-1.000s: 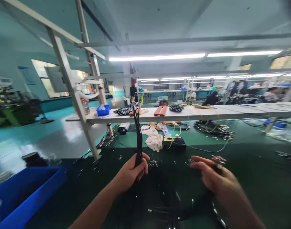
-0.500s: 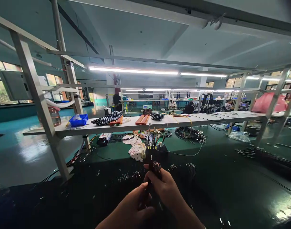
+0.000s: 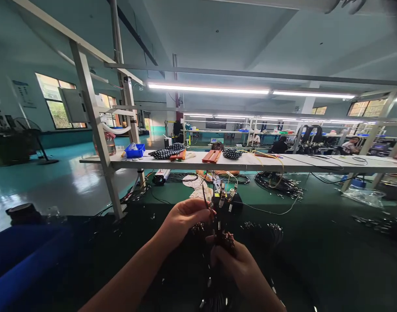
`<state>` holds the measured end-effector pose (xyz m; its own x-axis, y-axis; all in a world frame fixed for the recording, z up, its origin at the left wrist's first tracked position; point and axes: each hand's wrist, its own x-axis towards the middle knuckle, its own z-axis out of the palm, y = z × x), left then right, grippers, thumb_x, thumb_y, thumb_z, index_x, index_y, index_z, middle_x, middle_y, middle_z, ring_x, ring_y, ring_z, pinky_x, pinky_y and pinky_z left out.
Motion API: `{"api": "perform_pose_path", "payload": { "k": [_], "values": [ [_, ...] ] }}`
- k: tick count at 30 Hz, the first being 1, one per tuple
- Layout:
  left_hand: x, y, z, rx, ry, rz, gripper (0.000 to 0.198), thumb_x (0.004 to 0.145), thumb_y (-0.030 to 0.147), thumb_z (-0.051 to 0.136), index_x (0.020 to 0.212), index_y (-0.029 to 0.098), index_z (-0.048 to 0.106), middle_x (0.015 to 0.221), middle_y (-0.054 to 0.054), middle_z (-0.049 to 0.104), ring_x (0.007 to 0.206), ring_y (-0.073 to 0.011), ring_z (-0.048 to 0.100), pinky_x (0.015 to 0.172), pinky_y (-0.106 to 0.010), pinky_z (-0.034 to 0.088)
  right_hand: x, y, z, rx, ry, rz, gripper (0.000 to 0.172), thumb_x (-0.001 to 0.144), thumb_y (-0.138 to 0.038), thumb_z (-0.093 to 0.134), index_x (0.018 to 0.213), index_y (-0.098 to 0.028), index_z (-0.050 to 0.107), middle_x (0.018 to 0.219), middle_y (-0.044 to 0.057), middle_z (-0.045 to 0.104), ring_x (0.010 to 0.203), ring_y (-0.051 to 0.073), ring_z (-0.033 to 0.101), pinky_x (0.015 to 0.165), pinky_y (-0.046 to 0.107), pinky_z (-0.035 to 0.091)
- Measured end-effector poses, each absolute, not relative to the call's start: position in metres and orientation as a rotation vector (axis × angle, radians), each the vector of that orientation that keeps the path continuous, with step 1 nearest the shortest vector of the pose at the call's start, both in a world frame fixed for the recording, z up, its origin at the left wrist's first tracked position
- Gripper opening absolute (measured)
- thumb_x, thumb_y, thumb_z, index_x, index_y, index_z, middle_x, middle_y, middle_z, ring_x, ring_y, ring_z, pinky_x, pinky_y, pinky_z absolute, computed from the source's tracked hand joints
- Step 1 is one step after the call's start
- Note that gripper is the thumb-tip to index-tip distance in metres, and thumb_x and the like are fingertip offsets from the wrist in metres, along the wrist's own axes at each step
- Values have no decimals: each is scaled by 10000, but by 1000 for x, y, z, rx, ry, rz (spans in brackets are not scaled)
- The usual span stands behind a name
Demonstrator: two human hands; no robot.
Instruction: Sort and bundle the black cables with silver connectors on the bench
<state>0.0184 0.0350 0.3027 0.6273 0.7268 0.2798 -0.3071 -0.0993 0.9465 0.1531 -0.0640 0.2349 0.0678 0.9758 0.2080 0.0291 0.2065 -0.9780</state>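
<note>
My left hand [image 3: 188,216] is closed in a pinch on a thin black cable, raised above the dark green bench. Lower and to the right, my right hand [image 3: 232,262] wraps round a bundle of dark cables [image 3: 226,240], whose bright, coppery ends stick up above the fingers. Just beyond both hands stands a small black block [image 3: 236,201] with metal connectors [image 3: 222,196] and thin wires over it. Shadow hides much of the bundle's lower part.
A blue bin [image 3: 22,255] is at the lower left. Coiled black cables [image 3: 278,184] lie at the back of the bench, with a spotted cloth [image 3: 198,186] nearby. Across the back runs a white shelf [image 3: 188,164] holding a small blue tray [image 3: 135,151] and orange pieces [image 3: 211,156].
My left hand has risen away from the right hand and now pinches a cable near the connectors. The right hand still grips the bundle. The view has swung left, bringing in the blue bin.
</note>
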Motion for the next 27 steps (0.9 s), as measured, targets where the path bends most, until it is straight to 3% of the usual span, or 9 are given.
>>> {"api": "perform_pose_path", "payload": {
  "k": [2, 9, 14, 21, 27],
  "values": [
    [17, 33, 300, 1444, 391, 926, 120, 699, 218, 680, 773, 132, 640, 763, -51, 647, 717, -171, 606, 716, -288, 481, 153, -65, 232, -1124, -1240, 1021, 347, 808, -436, 549, 963, -137, 634, 664, 25, 546, 477, 78, 358, 426, 191, 270],
    [10, 28, 308, 1550, 452, 856, 230, 698, 246, 682, 911, 163, 647, 788, -17, 605, 719, -115, 557, 725, -235, 450, 152, -63, 226, -1114, -1265, 1043, 275, 836, -361, 535, 998, -155, 617, 677, 16, 570, 476, 64, 367, 434, 175, 277],
    [13, 17, 310, 1522, 490, 933, 137, 704, 271, 664, 749, 149, 622, 796, -32, 622, 707, -124, 541, 702, -240, 440, 150, -62, 225, -1103, -1277, 1031, 289, 844, -397, 541, 954, -146, 635, 686, 27, 590, 572, 102, 473, 534, 189, 368],
    [28, 6, 299, 1265, 503, 1119, 176, 729, 323, 630, 749, 174, 539, 688, 6, 543, 611, -94, 478, 609, -199, 415, 145, -58, 228, -1016, -1313, 1055, 323, 858, -417, 524, 921, -120, 634, 779, 64, 629, 739, 177, 561, 662, 238, 427],
    [39, 2, 297, 1011, 337, 1171, 161, 737, 294, 630, 756, 161, 543, 618, 30, 410, 569, -69, 392, 552, -167, 366, 142, -60, 228, -1005, -1311, 1090, 301, 847, -384, 530, 965, -125, 627, 708, 45, 616, 647, 153, 542, 611, 229, 417]
  ]
}}
